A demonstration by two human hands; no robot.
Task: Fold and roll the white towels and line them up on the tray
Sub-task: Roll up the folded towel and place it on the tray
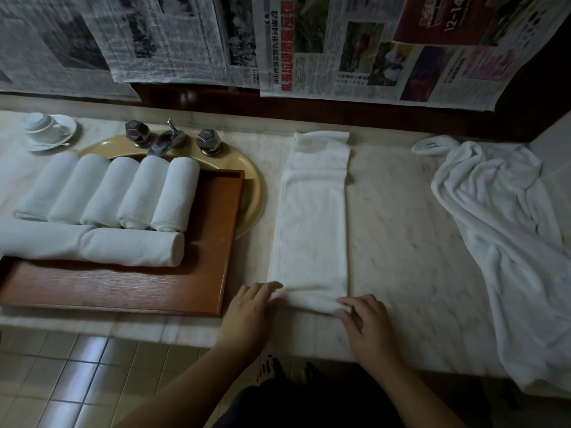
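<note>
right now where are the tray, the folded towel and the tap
tray (129, 285): head view, bare wooden floor near the front
folded towel (312, 217): head view, middle of the strip
tap (163, 143): head view, spout

Dim light throughout. Pale marble counter (401, 217) running the full width, veined and slightly glossy. Yellow oval sink (247, 168) set in at left, with a chrome faucet (163, 140) between two faceted knobs. Sheets of newspaper (340, 47) taped over the dark wooden wall behind. Below, small cream floor tiles (77, 375) catching a faint sheen.
</note>
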